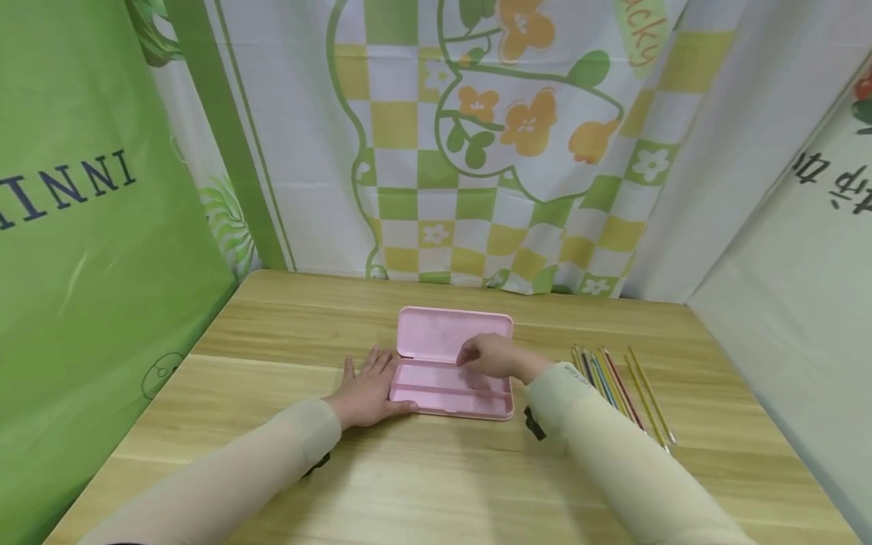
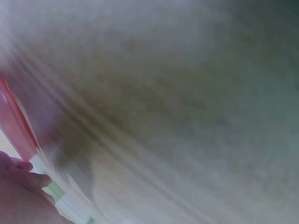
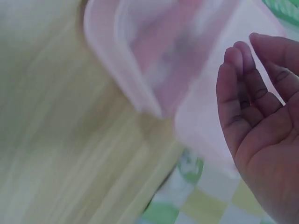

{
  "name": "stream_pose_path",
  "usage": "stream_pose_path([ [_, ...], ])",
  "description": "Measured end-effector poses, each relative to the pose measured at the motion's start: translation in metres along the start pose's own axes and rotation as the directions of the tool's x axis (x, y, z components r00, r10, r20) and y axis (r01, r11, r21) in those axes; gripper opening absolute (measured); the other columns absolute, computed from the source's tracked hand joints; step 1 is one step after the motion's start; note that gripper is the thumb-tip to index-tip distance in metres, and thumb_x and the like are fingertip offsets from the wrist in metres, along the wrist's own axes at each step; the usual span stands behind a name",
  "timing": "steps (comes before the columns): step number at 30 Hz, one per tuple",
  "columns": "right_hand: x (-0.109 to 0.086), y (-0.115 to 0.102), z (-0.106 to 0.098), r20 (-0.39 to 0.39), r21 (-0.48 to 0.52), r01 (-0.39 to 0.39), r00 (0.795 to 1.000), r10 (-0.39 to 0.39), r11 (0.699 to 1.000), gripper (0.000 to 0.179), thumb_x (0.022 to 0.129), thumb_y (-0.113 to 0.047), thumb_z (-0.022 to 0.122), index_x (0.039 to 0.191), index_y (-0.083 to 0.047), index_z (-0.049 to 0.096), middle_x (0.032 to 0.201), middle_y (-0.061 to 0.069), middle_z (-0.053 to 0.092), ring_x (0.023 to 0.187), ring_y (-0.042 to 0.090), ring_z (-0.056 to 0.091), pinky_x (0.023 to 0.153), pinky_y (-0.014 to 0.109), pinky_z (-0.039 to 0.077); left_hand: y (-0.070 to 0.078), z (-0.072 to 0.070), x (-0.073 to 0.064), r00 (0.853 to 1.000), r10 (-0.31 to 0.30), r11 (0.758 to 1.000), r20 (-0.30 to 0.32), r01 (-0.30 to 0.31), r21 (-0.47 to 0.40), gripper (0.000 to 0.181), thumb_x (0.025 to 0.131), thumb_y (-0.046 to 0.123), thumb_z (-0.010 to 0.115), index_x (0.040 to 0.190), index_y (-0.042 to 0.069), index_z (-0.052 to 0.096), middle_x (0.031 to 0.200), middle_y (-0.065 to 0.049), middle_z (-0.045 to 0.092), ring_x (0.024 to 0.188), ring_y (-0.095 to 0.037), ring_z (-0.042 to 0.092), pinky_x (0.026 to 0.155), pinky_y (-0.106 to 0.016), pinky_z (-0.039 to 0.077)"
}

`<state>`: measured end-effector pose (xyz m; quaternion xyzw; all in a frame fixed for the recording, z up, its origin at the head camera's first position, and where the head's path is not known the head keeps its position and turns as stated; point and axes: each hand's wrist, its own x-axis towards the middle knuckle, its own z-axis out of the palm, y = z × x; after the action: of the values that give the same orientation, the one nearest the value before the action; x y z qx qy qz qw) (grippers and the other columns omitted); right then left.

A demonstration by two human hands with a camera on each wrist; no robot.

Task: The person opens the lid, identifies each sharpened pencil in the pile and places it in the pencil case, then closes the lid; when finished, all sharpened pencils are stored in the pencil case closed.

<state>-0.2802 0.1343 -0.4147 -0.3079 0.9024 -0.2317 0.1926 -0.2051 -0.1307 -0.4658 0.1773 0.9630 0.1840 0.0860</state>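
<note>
A pink pencil case (image 1: 432, 400) lies with its lid (image 1: 429, 331) folded back in the middle of the table. Its tray has a long divider, and no pencils show in it. My left hand (image 1: 366, 398) rests on the table at the case's left end, fingers spread and thumb by the near left corner. Over the back compartment hovers my right hand (image 1: 492, 356), fingers loosely bent. The right wrist view shows that hand (image 3: 266, 126) holding nothing above the case. In the left wrist view, only part of the left hand (image 2: 23, 193) shows beside a pink edge (image 2: 16, 123).
To the right of the case lie several colored pencils (image 1: 611, 382), partly behind the right sleeve (image 1: 606, 446). Two yellow ones (image 1: 650, 397) sit slightly apart. A patterned curtain (image 1: 504, 227) hangs along the table's back edge, with cloths at both sides.
</note>
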Motion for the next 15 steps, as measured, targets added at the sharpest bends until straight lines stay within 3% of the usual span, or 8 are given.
stream_pose_path([
  [2,-0.009,0.008,-0.010,-0.013,0.057,0.017,1.000,-0.016,0.998,0.013,0.096,-0.001,0.063,0.104,0.003,0.073,0.100,0.009,0.074,0.095,0.021,0.066,0.090,0.040,0.055,0.000,0.001,0.001,1.000,0.011,1.000,0.005,-0.010,-0.003,0.094,0.094,0.062,0.066,0.160,0.004,0.033,0.165,-0.025,0.026,0.155,-0.044,0.010,0.113,-0.078,0.000],
  [8,-0.038,0.028,-0.041,-0.073,0.278,-0.043,0.995,0.065,0.960,0.023,0.101,-0.001,0.056,0.117,0.014,0.063,0.112,0.025,0.068,0.099,0.028,0.064,0.084,0.040,0.056,-0.007,0.003,0.002,1.000,-0.005,1.000,-0.001,0.005,0.020,0.095,0.094,0.063,0.064,0.161,0.004,0.030,0.166,-0.024,0.025,0.155,-0.043,0.009,0.114,-0.077,0.000],
  [15,-0.073,0.057,-0.061,-0.138,0.308,-0.117,0.976,0.167,0.944,0.029,0.104,-0.006,0.055,0.122,0.015,0.059,0.115,0.028,0.064,0.104,0.036,0.062,0.086,0.042,0.055,-0.007,-0.002,-0.001,1.000,-0.001,1.000,0.007,0.001,-0.006,0.097,0.094,0.062,0.066,0.161,0.001,0.030,0.166,-0.026,0.024,0.155,-0.044,0.009,0.113,-0.078,-0.001],
])
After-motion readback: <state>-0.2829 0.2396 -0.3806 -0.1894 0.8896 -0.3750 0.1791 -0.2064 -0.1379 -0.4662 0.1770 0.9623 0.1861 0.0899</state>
